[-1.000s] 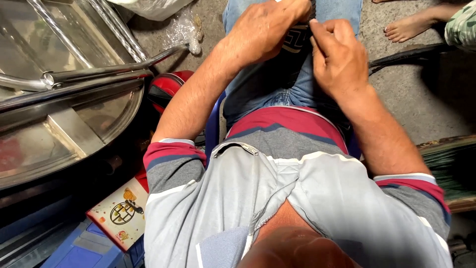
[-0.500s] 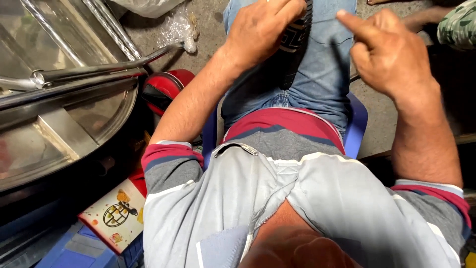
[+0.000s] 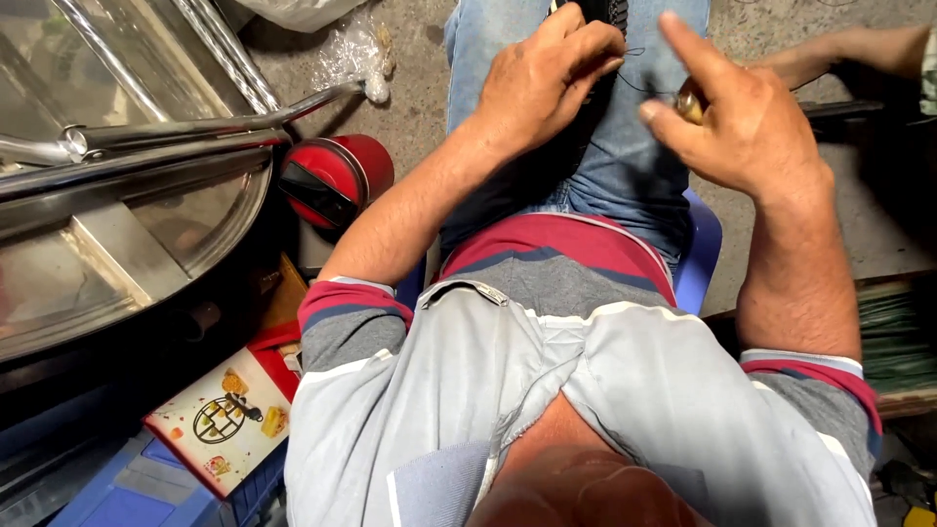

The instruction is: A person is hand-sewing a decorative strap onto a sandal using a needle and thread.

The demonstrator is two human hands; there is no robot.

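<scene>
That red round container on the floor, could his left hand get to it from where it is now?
Probably yes. The left hand grips a dark item on the lap, and the red container sits beside the left elbow with nothing between; he would likely have to let go first.

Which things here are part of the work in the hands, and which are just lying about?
In hand:
- left hand pressing a black item on the lap
- dark thread running between the hands
- right hand pinching a small brownish tool

Lying about:
- red round container
- metal tray and rods
- printed box
- plastic bag
</scene>
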